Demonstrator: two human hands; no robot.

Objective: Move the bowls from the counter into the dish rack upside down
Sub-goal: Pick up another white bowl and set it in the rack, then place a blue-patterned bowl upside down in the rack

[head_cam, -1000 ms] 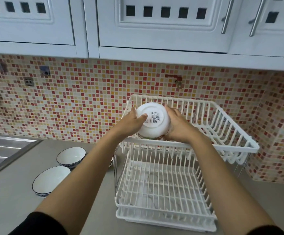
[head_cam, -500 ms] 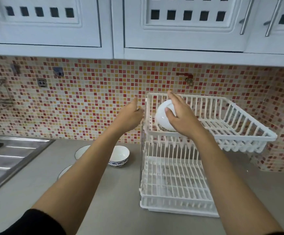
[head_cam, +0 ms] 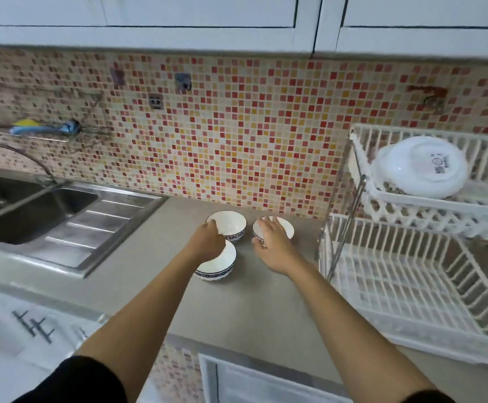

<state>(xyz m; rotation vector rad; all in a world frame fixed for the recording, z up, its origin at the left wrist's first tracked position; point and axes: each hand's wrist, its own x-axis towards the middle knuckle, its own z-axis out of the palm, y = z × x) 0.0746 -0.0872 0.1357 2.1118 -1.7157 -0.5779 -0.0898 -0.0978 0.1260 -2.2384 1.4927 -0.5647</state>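
Note:
Three white bowls with blue patterned rims stand upright on the grey counter: a back left bowl point(head_cam: 229, 223), a back right bowl point(head_cam: 283, 226) and a front bowl point(head_cam: 222, 264). My left hand point(head_cam: 207, 241) hovers over the front and back left bowls, fingers curled at the back left bowl's rim. My right hand point(head_cam: 271, 248) reaches onto the back right bowl with fingers spread over its rim. One white bowl point(head_cam: 420, 167) lies upside down in the upper tier of the white two-tier dish rack point(head_cam: 411, 210) at the right.
A steel double sink point(head_cam: 39, 210) with a tap fills the counter's left. The rack's lower tier point(head_cam: 405, 289) holds nothing. Mosaic tile wall stands behind, white cupboards hang above. The counter's front edge runs below my forearms.
Both hands left the bowl upside down in the upper tier and dropped left to the bowls on the counter. The view swung left and down, showing the sink.

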